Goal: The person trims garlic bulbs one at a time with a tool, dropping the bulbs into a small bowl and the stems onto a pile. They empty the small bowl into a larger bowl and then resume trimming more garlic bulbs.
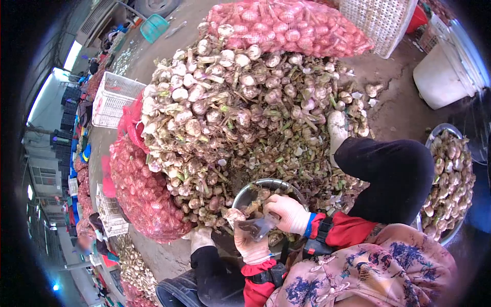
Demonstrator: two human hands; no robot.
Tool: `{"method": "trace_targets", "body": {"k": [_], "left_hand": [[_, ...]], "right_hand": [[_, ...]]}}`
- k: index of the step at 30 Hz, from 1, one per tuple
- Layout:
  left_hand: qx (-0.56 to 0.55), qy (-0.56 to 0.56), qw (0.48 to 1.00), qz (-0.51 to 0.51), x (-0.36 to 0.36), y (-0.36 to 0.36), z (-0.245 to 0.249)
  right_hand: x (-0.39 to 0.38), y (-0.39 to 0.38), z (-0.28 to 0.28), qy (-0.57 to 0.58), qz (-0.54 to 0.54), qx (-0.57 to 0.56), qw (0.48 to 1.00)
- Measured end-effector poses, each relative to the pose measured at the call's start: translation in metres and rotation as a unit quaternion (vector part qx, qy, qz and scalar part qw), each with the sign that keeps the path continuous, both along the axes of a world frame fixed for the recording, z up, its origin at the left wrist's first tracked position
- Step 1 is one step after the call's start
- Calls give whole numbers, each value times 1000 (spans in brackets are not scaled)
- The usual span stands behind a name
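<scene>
A garlic bulb (235,215) sat at the near rim of a metal bowl (244,193), low in the middle of the view, just in front of the person's lap. The left hand (250,248), in a white glove, had its fingers curled shut around the bulb's lower end. A greyish blade-like tool (259,225) lay between the two hands, touching the bulb; its exact kind could not be made out. The right hand (289,213), also gloved in white, was closed over the tool's other end, its knuckles turned up over the bowl. The bowl held a few trimmed bulbs and stalk scraps.

Red sleeves ran back from both wrists to a floral garment (379,272) at the bottom right. One black-trousered knee (396,174) rose to the right of the bowl, with a white shoe (336,131) pressed into the edge of the garlic. The other leg lay at the lower left, its shoe (200,238) beside the bowl.

Just beyond the bowl a large pile of untrimmed garlic (240,102) filled the centre of the view. Red mesh sacks of garlic lay against it, one behind (291,25) and one to the left (143,197). A white plastic crate (115,97) stood at the left and another (378,18) at the top right. A white bucket (442,77) stood on the ground at the right, and a metal basin of garlic (452,179) sat near the raised knee.
</scene>
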State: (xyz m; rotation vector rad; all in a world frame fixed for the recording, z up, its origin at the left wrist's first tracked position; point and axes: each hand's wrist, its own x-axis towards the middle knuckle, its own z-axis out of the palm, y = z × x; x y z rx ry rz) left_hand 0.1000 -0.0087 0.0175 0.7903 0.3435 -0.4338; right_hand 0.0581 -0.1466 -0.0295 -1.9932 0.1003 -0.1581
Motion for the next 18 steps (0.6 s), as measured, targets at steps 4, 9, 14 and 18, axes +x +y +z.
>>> {"method": "trace_targets", "body": {"k": [4,9,14,18], "left_hand": [[-97,-12,995,-20,4,-18,21],[188,-32,962,-194,3,24,1],[573,-139,788,-179,66,44,-53],[510,-249,777,-274,166,18,-132]], "right_hand": [[2,-16,-56,256,-64,93,960],[-2,-27,-112,300,-248,177,904],[15,-28,-84,289,-259,271,881],[31,-30,-65,314,-229,363,847]]}}
